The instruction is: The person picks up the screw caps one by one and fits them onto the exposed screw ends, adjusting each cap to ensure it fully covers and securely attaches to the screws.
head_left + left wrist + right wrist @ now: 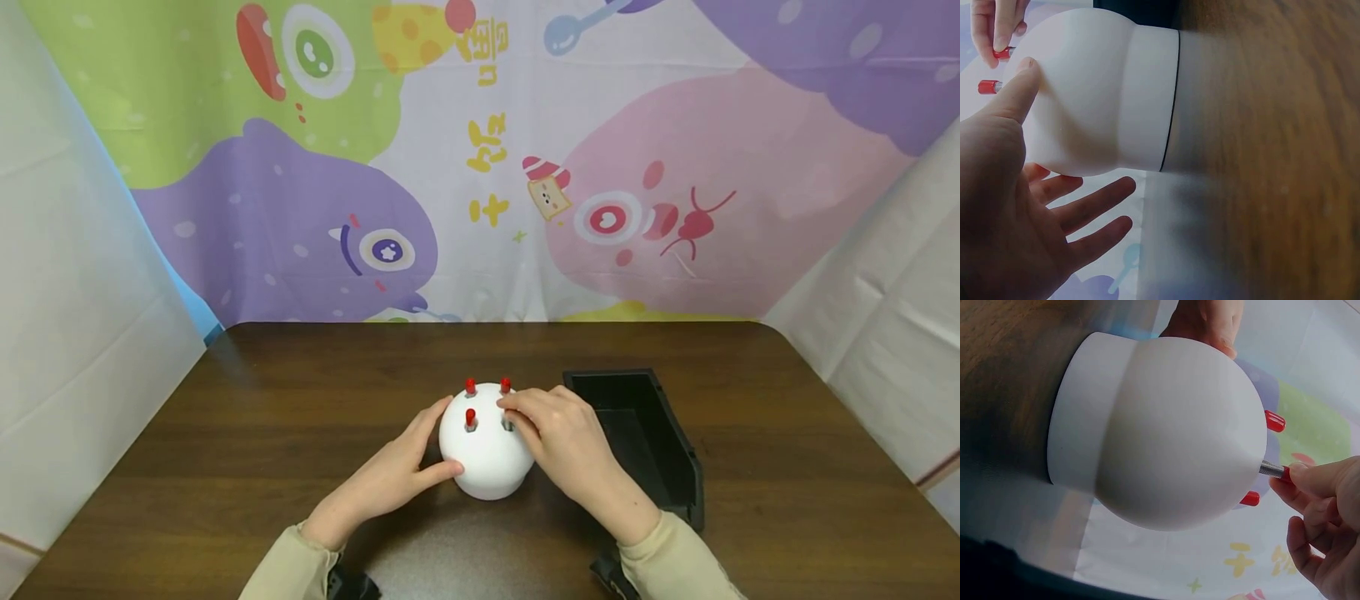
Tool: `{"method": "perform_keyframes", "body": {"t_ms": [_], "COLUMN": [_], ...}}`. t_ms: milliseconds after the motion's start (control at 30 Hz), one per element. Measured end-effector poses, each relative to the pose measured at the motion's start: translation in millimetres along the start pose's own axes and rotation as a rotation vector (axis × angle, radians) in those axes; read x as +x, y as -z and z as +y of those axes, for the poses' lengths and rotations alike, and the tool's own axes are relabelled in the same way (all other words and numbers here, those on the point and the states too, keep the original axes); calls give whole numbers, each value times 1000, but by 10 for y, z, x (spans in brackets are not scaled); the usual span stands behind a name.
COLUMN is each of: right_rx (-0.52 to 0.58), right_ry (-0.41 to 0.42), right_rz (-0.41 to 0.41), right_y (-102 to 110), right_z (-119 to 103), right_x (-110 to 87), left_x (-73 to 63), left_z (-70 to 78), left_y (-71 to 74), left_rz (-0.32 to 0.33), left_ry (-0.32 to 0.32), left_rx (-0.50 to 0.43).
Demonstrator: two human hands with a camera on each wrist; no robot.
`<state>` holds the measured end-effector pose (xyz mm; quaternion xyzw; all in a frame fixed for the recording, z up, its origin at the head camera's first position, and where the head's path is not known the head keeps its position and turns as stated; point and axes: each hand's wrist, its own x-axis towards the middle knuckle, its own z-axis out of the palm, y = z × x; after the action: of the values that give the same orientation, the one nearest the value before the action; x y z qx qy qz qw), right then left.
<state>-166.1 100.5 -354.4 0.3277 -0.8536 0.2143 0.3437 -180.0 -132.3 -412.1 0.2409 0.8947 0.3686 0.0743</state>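
A white ball-shaped body with a flat-bottomed base stands on the table. Red-capped metal pegs stick out of its top; the head view shows one at the near left and two farther back. My right hand pinches another peg by its red cap between thumb and fingertips, its ridged metal shaft meeting the ball. My left hand holds the ball's left side, thumb on the near face and fingers toward the far side. In the left wrist view, several of its fingers spread away from the surface.
An open black tray lies to the right of the ball, partly behind my right forearm. The brown wooden table reaches back to a cartoon-printed curtain. White cloth hangs on both sides.
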Motion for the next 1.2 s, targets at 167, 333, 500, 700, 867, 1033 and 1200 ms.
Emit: {"method": "perform_keyframes", "body": {"t_ms": [167, 333, 500, 700, 867, 1033, 1200], "right_rx": [-1, -6, -10, -11, -34, -80, -108], "right_ry": [2, 4, 10, 35, 39, 28, 17], "right_rz": [4, 9, 3, 13, 11, -6, -11], "right_y": [-9, -27, -45, -64, -58, -53, -62], "right_z": [0, 7, 9, 12, 4, -27, -61], "right_x": [-6, -18, -31, -42, -46, -56, -60], "left_x": [3, 6, 5, 8, 9, 6, 9], "left_z": [-6, -9, -10, -14, -8, -2, -6], "left_y": [-2, -7, -7, -6, -3, -4, -6], "left_rz": [3, 2, 0, 6, 8, 5, 11], "left_ry": [-5, -8, -8, -13, -11, -10, -18], "left_rx": [-5, -9, -14, -12, -15, -17, -14]}}
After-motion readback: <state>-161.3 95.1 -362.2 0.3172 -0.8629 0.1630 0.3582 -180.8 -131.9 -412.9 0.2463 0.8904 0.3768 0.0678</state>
